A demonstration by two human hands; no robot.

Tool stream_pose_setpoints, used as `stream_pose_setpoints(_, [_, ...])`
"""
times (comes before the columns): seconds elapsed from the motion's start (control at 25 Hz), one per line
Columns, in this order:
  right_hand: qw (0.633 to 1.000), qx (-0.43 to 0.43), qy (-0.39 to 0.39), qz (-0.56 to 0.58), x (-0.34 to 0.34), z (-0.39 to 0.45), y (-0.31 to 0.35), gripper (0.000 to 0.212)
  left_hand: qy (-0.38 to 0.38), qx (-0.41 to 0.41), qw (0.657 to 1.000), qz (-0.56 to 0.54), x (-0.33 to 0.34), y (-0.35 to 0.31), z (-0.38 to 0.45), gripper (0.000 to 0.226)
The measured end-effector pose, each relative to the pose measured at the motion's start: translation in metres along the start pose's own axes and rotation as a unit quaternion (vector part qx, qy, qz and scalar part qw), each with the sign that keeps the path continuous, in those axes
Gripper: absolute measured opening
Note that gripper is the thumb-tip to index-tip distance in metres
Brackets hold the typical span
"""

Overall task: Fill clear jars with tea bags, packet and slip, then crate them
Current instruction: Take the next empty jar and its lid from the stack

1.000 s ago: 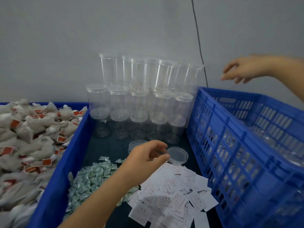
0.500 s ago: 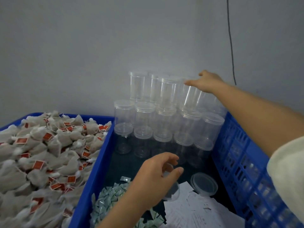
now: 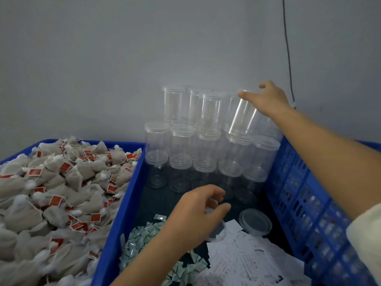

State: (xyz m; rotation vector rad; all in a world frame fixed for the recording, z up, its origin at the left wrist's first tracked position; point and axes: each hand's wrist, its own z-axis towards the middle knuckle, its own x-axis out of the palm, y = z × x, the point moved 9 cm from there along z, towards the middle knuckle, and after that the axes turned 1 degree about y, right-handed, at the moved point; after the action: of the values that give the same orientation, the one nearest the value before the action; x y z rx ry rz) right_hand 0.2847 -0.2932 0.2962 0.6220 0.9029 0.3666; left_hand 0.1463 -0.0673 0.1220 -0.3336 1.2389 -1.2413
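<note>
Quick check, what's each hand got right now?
Left hand: fingers curled round a clear lid.
Right hand: grips the top of a tilted clear jar on the stack.

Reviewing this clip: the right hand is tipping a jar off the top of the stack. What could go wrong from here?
1. The right hand grips only the top of the tilted jar, which leans against neighbours in the three-tier jar stack; pulling it could topple others.
2. The left hand holds a clear lid loosely over the paper slips; it may slip.
3. A second loose lid lies below the stack, where falling jars could strike it.
</note>
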Motion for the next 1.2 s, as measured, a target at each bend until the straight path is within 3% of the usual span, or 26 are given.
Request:
stream_pose_setpoints(0.32, [0.990,-0.012,-0.026,0.142,-0.009,-0.103,0.017,0.081,-0.074,0.055,0.991,0.097,-0.037,-0.018,0.000,0.041])
stream_pose_setpoints(0.48, [0.982,0.011,0.026,0.189,0.029,-0.173,0.001,0.083,-0.108,0.090,0.978,0.156,-0.048,-0.014,-0.009,0.060])
stream_pose_setpoints(0.72, [0.962,0.089,0.118,0.230,0.094,-0.260,-0.038,0.081,-0.023,0.102,0.956,0.274,-0.017,0.011,-0.036,0.095])
stream_pose_setpoints(0.88, [0.901,0.213,0.201,0.319,0.131,-0.293,-0.067,0.098,0.031,0.106,0.902,0.417,0.000,0.020,-0.045,0.115])
stream_pose_setpoints(0.96, [0.859,0.258,0.253,0.361,0.142,-0.305,-0.071,0.104,0.047,0.134,0.877,0.458,0.007,0.017,-0.048,0.115])
stream_pose_setpoints(1.08, [0.863,0.239,0.303,0.326,0.148,-0.310,-0.076,0.111,0.062,0.165,0.871,0.458,0.019,0.015,-0.053,0.104])
stream_pose_setpoints(1.2, [0.868,0.211,0.332,0.304,0.148,-0.312,-0.080,0.086,0.091,0.152,0.873,0.455,0.025,0.019,-0.055,0.097])
